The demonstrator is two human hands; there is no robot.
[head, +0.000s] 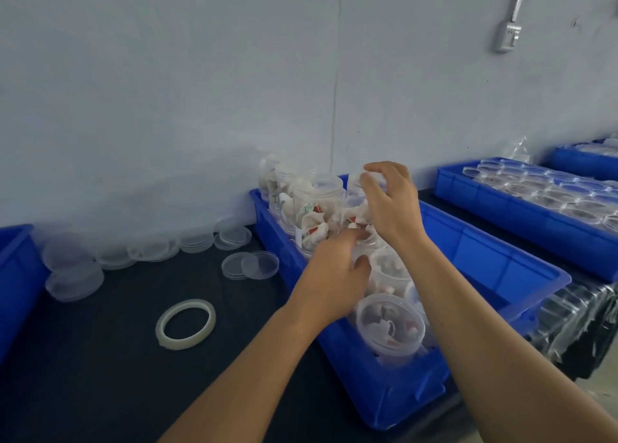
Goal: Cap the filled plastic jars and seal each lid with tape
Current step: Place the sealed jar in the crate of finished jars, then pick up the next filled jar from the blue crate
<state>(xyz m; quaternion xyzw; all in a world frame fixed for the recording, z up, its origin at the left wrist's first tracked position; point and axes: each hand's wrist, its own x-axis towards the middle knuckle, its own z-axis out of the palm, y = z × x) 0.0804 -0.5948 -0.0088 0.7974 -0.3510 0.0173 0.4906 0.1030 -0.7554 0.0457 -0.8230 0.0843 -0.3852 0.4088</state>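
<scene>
Several clear plastic jars filled with white packets stand uncapped along the left side of a blue crate [495, 265]. One open jar [389, 324] stands at the crate's near end. My right hand [389, 205] grips the top of a tall jar [359, 188] near the far end of the crate, fingers curled round its rim. My left hand [334, 272] reaches into the row of jars, fingers curled against a jar at the middle; its fingertips are partly hidden. A roll of clear tape [185, 324] lies flat on the dark table. Clear lids [250, 264] lie nearby.
Stacks of clear lids [73, 275] line the wall at the left. Another blue crate [13, 275] stands at the far left edge. A blue tray [521, 208] of capped jars lies at the right, with plastic bags [575, 315] beside it.
</scene>
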